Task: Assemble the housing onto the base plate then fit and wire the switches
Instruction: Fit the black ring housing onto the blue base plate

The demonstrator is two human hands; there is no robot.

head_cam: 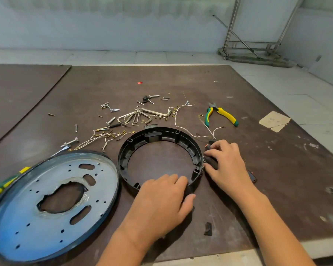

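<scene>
A black ring-shaped housing (158, 137) lies on the brown board. My left hand (161, 200) grips its near rim, thumb outside and fingers curled over the wall. My right hand (227, 162) holds a black-handled tool (211, 164) with an orange mark against the ring's right outer wall; its tip is hidden. The round metal base plate (52, 204), with holes and slots, lies apart to the left. A small black switch (252, 176) lies right of my right hand, another black piece (208, 229) near the front. White wires (206, 129) with terminals trail behind the ring.
Bolts, screws, hex keys (136, 116) and wired terminals (104, 135) are scattered behind the ring. Green-yellow pliers (221, 114) lie at the back right. A green-yellow tool handle (0, 187) pokes out at the left edge. Cardboard scraps (274, 121) lie far right.
</scene>
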